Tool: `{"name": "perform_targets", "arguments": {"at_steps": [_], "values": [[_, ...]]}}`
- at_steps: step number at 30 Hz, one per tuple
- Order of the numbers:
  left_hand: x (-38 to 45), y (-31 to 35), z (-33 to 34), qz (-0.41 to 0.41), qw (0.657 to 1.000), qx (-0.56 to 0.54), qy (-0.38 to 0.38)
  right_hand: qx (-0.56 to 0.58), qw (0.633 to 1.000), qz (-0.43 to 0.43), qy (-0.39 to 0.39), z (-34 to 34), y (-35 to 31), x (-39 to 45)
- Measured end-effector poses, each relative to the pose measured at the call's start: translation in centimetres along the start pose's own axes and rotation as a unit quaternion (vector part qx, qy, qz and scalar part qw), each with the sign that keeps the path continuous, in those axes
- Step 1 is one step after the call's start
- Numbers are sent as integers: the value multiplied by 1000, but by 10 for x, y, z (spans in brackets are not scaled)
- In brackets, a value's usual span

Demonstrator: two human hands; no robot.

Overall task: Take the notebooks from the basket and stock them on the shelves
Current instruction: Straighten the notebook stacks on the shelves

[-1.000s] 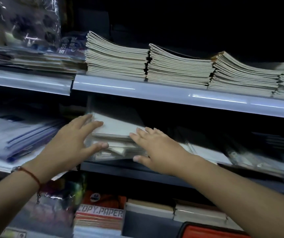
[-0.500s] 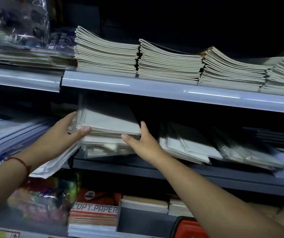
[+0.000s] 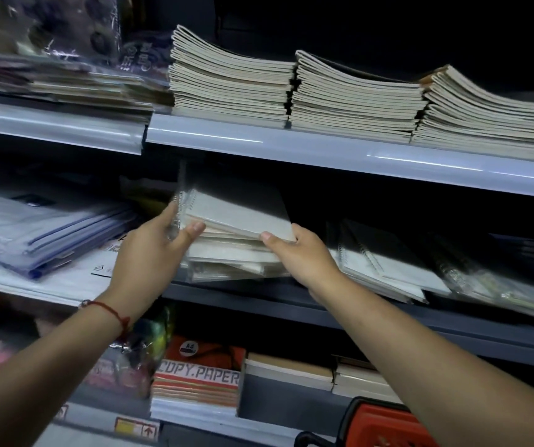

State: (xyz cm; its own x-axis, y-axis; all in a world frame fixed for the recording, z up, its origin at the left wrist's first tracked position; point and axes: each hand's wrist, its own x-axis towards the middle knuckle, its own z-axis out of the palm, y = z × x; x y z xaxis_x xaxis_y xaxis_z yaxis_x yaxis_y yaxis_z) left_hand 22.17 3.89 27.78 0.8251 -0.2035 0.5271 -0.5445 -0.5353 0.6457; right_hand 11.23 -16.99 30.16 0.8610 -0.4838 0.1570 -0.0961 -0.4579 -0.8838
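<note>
A stack of pale spiral notebooks in clear wrap (image 3: 236,217) lies on the middle shelf (image 3: 388,317). My left hand (image 3: 152,253) grips the stack's left, spiral-bound side, thumb on its front edge. My right hand (image 3: 297,253) holds the stack's right front corner, thumb on the edge and fingers underneath. The upper notebooks sit tilted, raised a little above the lower ones. A red basket (image 3: 384,424) shows at the bottom edge, its inside hidden.
The top shelf (image 3: 291,146) carries three tall piles of cream notebooks (image 3: 355,98). More wrapped spiral notebooks (image 3: 384,262) lie right of the stack, plastic folders (image 3: 40,233) to its left. Copy paper packs (image 3: 198,382) fill the bottom shelf.
Both hands went from lying flat on the stack to gripping its left and right sides. The upper notebooks have been squared up and lifted slightly.
</note>
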Motion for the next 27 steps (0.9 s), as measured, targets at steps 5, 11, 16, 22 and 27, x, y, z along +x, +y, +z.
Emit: {"name": "perform_targets", "arguments": {"at_steps": [5, 11, 16, 22, 27], "values": [[-21, 4, 14, 46, 998, -25, -42, 1, 1000, 6, 17, -1, 4, 8], [-28, -25, 33, 57, 996, -7, -66, 89, 994, 58, -40, -1, 12, 11], [-10, -47, 35, 60, 993, -75, -73, 159, 984, 75, -41, 10, 12, 14], [18, -52, 27, 65, 984, -110, -122, 245, 965, 82, -51, 13, 15, 27], [40, -54, 29, 36, 987, -98, -118, 221, 972, 66, -50, 10, 12, 33]]}}
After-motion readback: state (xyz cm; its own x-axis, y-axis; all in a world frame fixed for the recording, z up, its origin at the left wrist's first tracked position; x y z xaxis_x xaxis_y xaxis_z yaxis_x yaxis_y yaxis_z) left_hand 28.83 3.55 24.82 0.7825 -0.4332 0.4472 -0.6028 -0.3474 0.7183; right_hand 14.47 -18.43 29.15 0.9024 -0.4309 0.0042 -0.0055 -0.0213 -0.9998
